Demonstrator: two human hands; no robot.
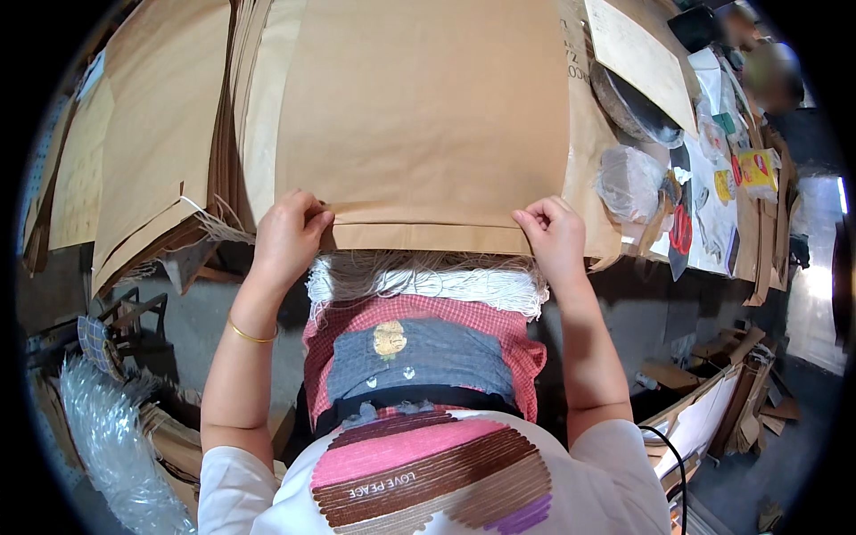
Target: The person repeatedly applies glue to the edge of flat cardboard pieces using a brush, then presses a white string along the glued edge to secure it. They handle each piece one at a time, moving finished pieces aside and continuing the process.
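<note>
A large sheet of brown kraft paper [423, 116] lies flat in front of me, its near edge turned up in a narrow fold [428, 237]. My left hand [292, 234] pinches the fold's left end between thumb and fingers. At the right end, my right hand [555, 236] grips the same fold in a like pinch. Just below the paper's edge, a bundle of white strings [419, 283] lies across my lap, over a red checked cloth [526, 343] and a blue-grey cloth [446, 357].
Stacked brown paper [165, 107] stands at left, with loose strings [214, 223] at its corner. On the right are a dark bowl [633, 107] under a pale board [642, 62], a clear plastic bag [630, 183] and red-handled scissors [680, 230]. Clear plastic strips [116, 446] lie lower left.
</note>
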